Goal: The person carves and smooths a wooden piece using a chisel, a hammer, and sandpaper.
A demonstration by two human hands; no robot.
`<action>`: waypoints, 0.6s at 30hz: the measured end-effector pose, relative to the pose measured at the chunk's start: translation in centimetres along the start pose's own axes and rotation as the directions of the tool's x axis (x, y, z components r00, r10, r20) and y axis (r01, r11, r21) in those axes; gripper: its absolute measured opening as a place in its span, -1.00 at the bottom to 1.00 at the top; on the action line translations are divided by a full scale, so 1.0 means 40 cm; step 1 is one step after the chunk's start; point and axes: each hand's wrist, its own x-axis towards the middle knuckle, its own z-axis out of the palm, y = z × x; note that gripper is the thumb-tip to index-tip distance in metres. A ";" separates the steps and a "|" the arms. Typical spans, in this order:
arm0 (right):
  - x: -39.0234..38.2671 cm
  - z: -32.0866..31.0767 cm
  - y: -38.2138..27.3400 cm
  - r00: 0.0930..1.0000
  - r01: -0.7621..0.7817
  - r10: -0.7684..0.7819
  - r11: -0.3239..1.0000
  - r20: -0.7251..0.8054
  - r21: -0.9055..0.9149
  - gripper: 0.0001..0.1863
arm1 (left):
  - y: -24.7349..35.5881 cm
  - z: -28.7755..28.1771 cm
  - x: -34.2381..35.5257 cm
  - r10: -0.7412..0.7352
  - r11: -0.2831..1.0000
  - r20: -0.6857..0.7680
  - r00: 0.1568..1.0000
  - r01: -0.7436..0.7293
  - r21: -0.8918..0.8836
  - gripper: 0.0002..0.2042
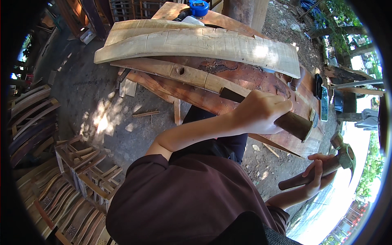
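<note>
Clock bearings from view centre. Left hand [262, 111], 3 o'clock: fingers clamped around the chisel [292, 126], blade toward 10 o'clock, butt toward 4. Right hand [315, 176], 4 o'clock: clamped on the handle of the hammer [331, 164], its head well apart from the chisel butt. Knotted wooden strip [196, 76], near 12 o'clock on the reddish surface [308, 99]; blade tip overlaps its right part in view, contact cannot be told. Pale curved plank [204, 43] lies beyond it, 12 o'clock. Step, judged: placing the chisel, between blows. Next move seems to call for a seated edge, steady left grip, and hammer face lined up with the butt.
</note>
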 end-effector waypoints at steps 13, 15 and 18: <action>-0.011 0.031 0.006 0.933 -0.238 0.201 0.967 0.299 0.093 -0.61 | -0.024 0.039 -0.002 -0.058 0.996 0.013 0.998 0.057 0.064 -0.68; -0.006 0.041 -0.007 0.920 -0.345 0.308 0.930 0.242 0.125 -0.58 | -0.034 0.020 -0.007 -0.067 0.994 0.014 0.998 0.066 0.083 -0.70; 0.009 0.027 0.005 0.997 -0.010 0.030 0.963 -0.068 0.270 -0.66 | -0.041 0.012 0.005 -0.096 0.993 0.005 0.995 0.096 0.074 -0.73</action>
